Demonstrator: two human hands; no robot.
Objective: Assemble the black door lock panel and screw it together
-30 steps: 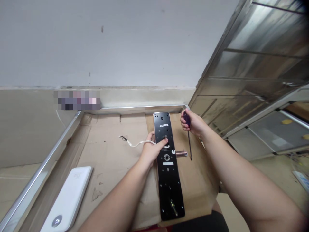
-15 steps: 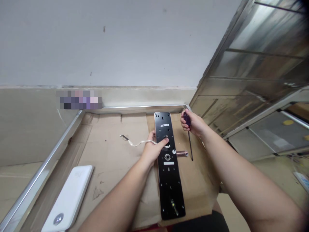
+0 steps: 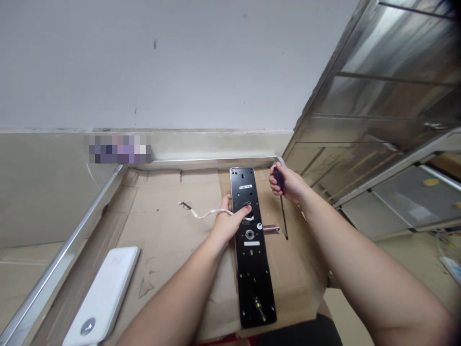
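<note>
Very little has moved since the earlier frame: the head view has drifted slightly and both hands sit about where they were. In that view I have the left hand (image 3: 227, 223) closed over the edge of a long black rectangular lock faceplate with a rose-gold rim (image 3: 254, 288), fingers lying across its face by the central slot. The plate lies flat on a brown cardboard sheet (image 3: 169, 259). The right hand (image 3: 290, 182) is closed around a purple-handled screwdriver (image 3: 278, 178), its thin steel shaft pointing down beside a short rose-gold metal bar (image 3: 271, 229). I can't tell if the tip touches the cardboard.

I judge this a steadying step, plate pinned and driver ready; the next move calls for bringing the tip onto the plate. A thin white cable (image 3: 205, 215) lies left of the plate, and a flat white rounded slab (image 3: 103, 293) sits lower left. A silver aluminium strip (image 3: 68, 250) edges the desk, below a pale grey wall (image 3: 144, 62), with a glass-and-metal cabinet door (image 3: 378, 105) at right.
</note>
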